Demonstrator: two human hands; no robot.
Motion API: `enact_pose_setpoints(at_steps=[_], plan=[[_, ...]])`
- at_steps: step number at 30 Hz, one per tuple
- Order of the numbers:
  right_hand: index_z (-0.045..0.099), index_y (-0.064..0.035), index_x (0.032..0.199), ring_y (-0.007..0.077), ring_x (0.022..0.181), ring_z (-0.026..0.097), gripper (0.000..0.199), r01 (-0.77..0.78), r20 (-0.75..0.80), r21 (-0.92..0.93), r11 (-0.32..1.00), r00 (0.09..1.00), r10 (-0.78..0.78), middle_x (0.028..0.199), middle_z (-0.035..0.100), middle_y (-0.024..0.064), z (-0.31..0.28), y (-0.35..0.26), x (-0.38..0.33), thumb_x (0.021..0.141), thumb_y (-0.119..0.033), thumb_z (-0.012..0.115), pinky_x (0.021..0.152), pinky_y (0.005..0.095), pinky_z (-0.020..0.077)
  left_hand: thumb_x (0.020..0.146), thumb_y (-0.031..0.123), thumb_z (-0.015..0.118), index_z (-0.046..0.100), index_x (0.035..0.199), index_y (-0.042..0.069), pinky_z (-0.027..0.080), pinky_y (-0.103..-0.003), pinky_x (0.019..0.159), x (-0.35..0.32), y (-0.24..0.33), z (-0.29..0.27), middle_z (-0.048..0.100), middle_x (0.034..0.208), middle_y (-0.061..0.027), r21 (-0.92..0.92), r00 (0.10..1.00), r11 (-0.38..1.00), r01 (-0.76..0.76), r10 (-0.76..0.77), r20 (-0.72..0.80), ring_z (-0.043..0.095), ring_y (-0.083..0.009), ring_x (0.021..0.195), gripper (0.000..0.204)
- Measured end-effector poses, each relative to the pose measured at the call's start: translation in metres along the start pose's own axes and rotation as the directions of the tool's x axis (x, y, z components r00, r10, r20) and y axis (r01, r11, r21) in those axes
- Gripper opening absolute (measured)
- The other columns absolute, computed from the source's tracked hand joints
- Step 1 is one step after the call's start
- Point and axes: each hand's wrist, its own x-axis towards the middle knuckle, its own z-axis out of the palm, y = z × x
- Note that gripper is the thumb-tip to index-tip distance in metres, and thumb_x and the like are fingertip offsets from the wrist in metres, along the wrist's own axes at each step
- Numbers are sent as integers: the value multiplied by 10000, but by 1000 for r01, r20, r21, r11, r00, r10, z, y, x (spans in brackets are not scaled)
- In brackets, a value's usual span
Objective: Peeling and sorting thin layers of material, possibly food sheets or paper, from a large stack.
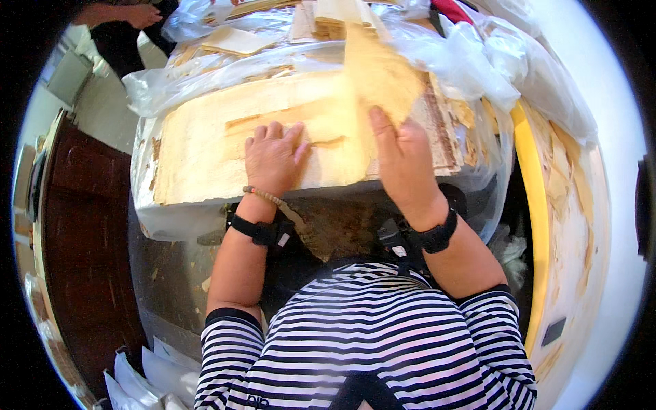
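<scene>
Thin pale-yellow sheets [198,150] lie in a wide, flat layer on the plastic-covered table before me. Whether they are veneer or some dried food sheet I cannot tell. My left hand [273,156] rests on them, fingers spread and palm down, beside a torn slit. In my right hand [404,154], thumb and fingers pinch the lower end of a lifted pale-yellow sheet [383,75], smeared by motion. This sheet stands up and away from the layer, hiding part of it. Frayed brownish edges show at the layer's right end.
Crumpled clear plastic [471,61] borders the table's far side, with more stacked sheets [335,14] beyond. A yellow-edged board [540,225] holding scraps stands at right. At left are a dark brown wooden cabinet [89,239], white sacks [147,372] and another person's hand [142,15].
</scene>
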Motion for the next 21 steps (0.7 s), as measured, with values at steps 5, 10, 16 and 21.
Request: enact_pose_setpoints(at_steps=[5,10,16,21], plan=[[670,-35,1057,394,809,639,319,148,185,1,989,972,-145,891,661,221,63,-24,-2,1000,-290,486,706,437,516,912,325,612,664,1158,109,485,-422,870,-2,-36,-1,662,1100,-102,-453,1000,891,12,-6,16,588,-339,1029,332],[629,-54,1167,345,843,652,293,349,267,-125,929,913,-308,1002,669,134,117,-10,-13,909,-177,565,731,425,536,1022,319,478,616,1260,12,510,-344,887,-25,-92,-18,633,1237,-108,-956,871,68,284,-436,228,620,-199,1036,412],[641,-70,1149,319,905,654,274,450,444,-271,851,842,-304,1025,674,121,150,4,-29,915,-200,583,750,413,529,967,385,566,594,1262,-13,527,-306,798,-35,-115,-62,659,1066,-71,-783,712,-435,446,-357,604,636,-152,901,495],[607,-56,1196,329,1004,633,340,481,548,-232,845,783,-295,1115,650,156,148,-13,-29,900,-223,619,819,399,520,879,158,661,650,1109,-69,504,-230,668,-34,-126,-41,692,903,-65,-856,744,-1,517,-493,450,632,-105,778,324]])
